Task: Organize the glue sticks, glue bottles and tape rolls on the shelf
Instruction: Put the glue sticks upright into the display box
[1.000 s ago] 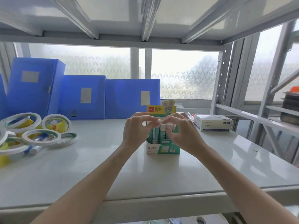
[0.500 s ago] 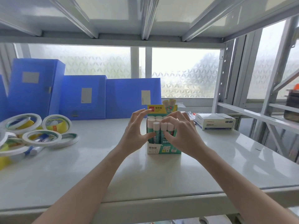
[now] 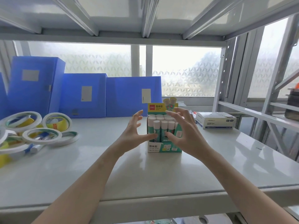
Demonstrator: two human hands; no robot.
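A green and white cardboard display box of white-capped glue sticks is seen upright near the middle of the grey metal shelf. It is flanked by the left hand and right hand, both spread wide with nothing gripped. White tape rolls are piled at the left. Blue plastic file boxes are lined along the far edge, and a white carton of paper clips is set to the right.
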